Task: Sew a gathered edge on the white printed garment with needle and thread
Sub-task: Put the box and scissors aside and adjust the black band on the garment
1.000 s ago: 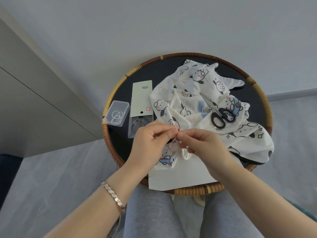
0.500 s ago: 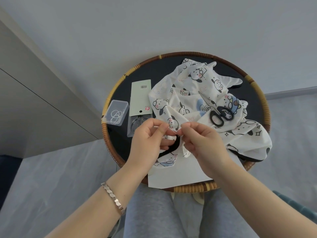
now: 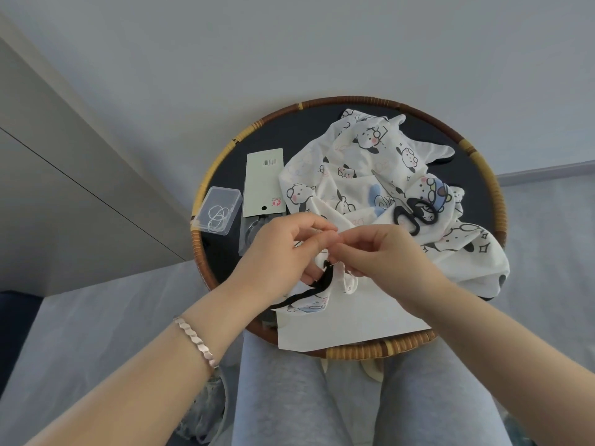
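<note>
The white garment [image 3: 360, 175] printed with cartoon dogs lies crumpled on a round tray table [image 3: 483, 162] with a woven rim. My left hand [image 3: 283, 249] and my right hand [image 3: 383, 252] meet above its near edge, fingertips pinched together on a small fold of the fabric. A black strip [image 3: 309, 291] hangs from that fold below my left fingers. Needle and thread are too small to make out between the fingers.
Black-handled scissors [image 3: 415, 214] lie on the garment at the right. A clear plastic box [image 3: 219, 214] with thin loops and a pale green packaging card [image 3: 264, 185] sit on the tray's left. White paper [image 3: 347, 320] overhangs the near rim above my grey-trousered knees.
Both hands have lifted the pinched edge slightly, so the black strip now hangs into view below my left fingers. The garment has shifted a little with the pull.
</note>
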Motion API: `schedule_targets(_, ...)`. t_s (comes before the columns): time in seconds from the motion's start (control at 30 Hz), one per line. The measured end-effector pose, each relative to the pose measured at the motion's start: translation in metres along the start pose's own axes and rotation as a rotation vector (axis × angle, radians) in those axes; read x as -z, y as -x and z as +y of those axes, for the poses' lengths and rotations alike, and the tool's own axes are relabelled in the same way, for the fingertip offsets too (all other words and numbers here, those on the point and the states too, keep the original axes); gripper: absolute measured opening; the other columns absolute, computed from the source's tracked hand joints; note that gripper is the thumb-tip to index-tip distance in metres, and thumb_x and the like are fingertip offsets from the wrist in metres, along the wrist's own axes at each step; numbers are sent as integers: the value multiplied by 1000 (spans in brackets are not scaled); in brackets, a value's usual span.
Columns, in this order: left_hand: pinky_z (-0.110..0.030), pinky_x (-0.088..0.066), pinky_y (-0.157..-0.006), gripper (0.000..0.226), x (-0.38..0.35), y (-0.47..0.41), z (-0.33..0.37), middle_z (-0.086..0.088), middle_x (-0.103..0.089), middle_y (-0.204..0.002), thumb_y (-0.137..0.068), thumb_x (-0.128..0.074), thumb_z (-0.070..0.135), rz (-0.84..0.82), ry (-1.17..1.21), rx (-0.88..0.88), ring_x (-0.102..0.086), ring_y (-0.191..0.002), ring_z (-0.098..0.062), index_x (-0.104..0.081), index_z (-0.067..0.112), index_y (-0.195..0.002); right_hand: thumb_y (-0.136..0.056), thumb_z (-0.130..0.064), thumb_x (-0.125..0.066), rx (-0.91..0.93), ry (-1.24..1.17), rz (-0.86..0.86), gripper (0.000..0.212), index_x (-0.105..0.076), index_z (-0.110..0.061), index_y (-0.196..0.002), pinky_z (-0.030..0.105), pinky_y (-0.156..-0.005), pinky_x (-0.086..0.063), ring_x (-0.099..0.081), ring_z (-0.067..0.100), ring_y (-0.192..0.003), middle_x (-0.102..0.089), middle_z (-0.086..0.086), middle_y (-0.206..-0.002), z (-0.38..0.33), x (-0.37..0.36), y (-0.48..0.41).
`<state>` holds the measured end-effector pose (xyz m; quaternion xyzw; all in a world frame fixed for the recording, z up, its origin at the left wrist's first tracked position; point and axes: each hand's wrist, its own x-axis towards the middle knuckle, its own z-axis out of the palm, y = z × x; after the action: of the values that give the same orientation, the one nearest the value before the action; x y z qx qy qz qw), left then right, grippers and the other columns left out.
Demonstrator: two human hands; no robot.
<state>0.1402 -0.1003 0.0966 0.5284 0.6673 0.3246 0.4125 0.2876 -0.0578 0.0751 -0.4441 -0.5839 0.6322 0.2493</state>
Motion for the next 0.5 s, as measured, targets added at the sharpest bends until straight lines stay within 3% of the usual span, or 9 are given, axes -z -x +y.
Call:
schedule_targets(0.13, -18, -55, -56, 13, 6, -2, 2, 4, -72, -81, -85, -63, 17, -142, 67, 124, -67, -62, -6, -70, 21, -95, -82, -10, -67, 28, -52, -2, 6, -72, -10, -79, 15, -52, -39, -45, 6, -51, -60, -7, -54, 3, 2, 1)
schedule_targets(0.3, -19, -54, -55, 9, 6, -1, -2, -3, -71, -79, -82, -67, 12, -118, 101, 172, -68, -66, -8, -72, 18, -83, -81, -6, -67, 52, -55, 34, 12, -71, -14, -75, 11, -52, -42, -50, 1, -48, -64, -5, -57, 3, 1, 3)
schedule_targets(0.5, -18, -54, -55, 7, -1, -1, -2, -4, -69, -77, -85, -65, 15, -90, 75, 190, -65, -62, -2, -71, 13, -83, -78, -12, -71, -16, -79, 99, 13, -62, -18, -85, 25, -64, -48, -54, 6, -51, -68, -2, -59, 8, 0, 3)
